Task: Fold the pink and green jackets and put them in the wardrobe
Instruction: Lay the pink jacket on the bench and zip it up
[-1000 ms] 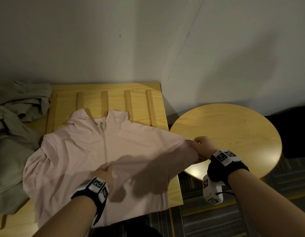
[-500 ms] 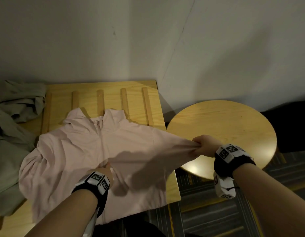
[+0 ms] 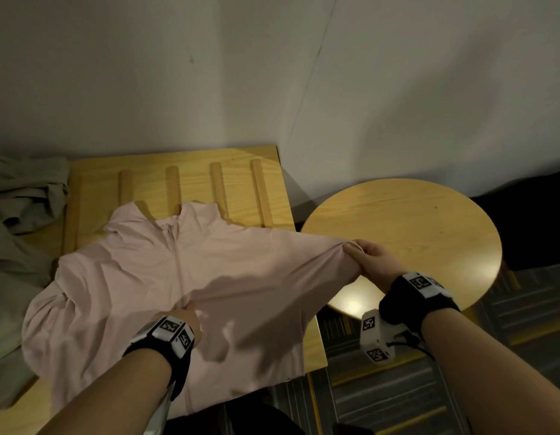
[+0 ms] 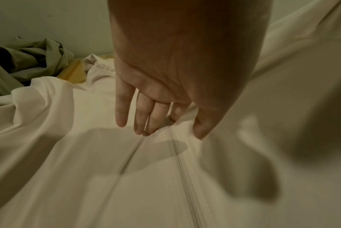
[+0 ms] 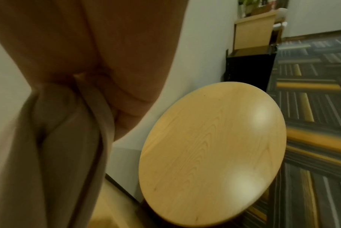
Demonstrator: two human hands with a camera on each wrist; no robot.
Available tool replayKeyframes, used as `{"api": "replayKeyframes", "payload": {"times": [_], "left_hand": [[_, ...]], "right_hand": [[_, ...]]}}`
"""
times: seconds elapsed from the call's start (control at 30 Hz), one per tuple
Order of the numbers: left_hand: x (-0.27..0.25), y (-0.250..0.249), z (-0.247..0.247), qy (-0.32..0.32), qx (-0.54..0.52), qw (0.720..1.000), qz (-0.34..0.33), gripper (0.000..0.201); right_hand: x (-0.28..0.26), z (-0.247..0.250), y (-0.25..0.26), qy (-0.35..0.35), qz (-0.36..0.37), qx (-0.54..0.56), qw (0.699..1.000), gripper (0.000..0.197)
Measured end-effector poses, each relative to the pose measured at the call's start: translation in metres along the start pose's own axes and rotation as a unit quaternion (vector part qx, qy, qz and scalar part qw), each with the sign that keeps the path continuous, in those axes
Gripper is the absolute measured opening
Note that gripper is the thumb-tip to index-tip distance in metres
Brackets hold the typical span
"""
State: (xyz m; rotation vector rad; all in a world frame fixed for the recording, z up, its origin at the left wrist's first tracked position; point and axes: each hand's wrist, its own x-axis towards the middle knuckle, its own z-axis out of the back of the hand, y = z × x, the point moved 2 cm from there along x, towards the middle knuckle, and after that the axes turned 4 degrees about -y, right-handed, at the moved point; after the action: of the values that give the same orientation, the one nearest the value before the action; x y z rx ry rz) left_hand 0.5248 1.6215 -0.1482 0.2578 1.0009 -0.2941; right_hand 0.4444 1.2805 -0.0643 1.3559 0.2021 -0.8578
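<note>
1. Left hand: fingers straight, pinning the pink jacket at its zip, body flat on the worktop.
2. Right hand: grip clamped on the sleeve, drawn taut toward 3 o'clock; the fold likely returns toward 9.
3. Green jacket: heaped at 10 o'clock.

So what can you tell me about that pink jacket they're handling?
The pink jacket is thin, smooth fabric with a stand-up collar and a closed front zipper. It lies front-up and spread on the wooden table, its hem hanging over the near edge. The left hand presses straight fingers by the zipper, while the right hand grips the bunched end of one sleeve and holds it stretched out over the round stool. The other sleeve lies crumpled beside the green jacket.
</note>
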Motion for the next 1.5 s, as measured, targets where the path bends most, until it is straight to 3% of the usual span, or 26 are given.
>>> {"api": "replayKeyframes", "payload": {"times": [0.17,0.3,0.5,0.6,0.67,0.9,1.07,1.17,1.23,1.33,1.5], "left_hand": [[-0.002,-0.004,0.005,-0.002,0.01,1.0,0.001,0.065],[-0.003,-0.005,0.009,0.006,0.019,1.0,-0.001,0.066],[-0.006,-0.007,0.01,-0.023,0.05,0.998,0.009,0.056],[-0.005,-0.008,0.006,-0.071,0.086,0.993,-0.033,0.061],[-0.001,-0.006,0.001,-0.069,0.07,0.994,-0.048,0.063],[0.007,-0.003,-0.005,-0.011,0.042,0.999,-0.015,0.061],[0.008,-0.004,-0.003,-0.007,0.052,0.999,-0.01,0.064],[0.008,-0.005,-0.001,0.001,0.056,0.998,-0.007,0.069],[0.007,-0.006,0.002,0.007,0.062,0.998,-0.008,0.071],[0.009,-0.005,0.001,0.017,0.044,0.999,-0.01,0.074],[0.01,-0.004,-0.002,0.015,0.017,1.0,0.003,0.076]], "right_hand": [[0.005,0.0,0.0,0.005,-0.004,-0.119,0.993,0.016],[0.006,-0.003,0.004,0.032,0.038,-0.234,0.971,0.018],[0.009,-0.007,0.021,0.042,0.104,-0.3,0.947,0.019],[0.011,-0.005,0.026,0.027,0.124,-0.354,0.927,0.021],[0.012,-0.001,0.028,0.014,0.13,-0.375,0.918,0.02],[0.013,0.013,0.021,-0.022,0.087,-0.309,0.947,0.027],[0.014,0.017,0.015,-0.038,0.03,-0.278,0.959,0.05],[0.009,0.015,0.011,-0.008,-0.033,-0.11,0.993,0.034],[0.006,0.01,0.007,0.021,-0.068,-0.005,0.997,0.022],[0.005,0.002,0.0,0.04,-0.089,0.049,0.994,0.02],[0.005,-0.011,-0.007,-0.025,-0.062,0.093,0.993,0.025]]}}
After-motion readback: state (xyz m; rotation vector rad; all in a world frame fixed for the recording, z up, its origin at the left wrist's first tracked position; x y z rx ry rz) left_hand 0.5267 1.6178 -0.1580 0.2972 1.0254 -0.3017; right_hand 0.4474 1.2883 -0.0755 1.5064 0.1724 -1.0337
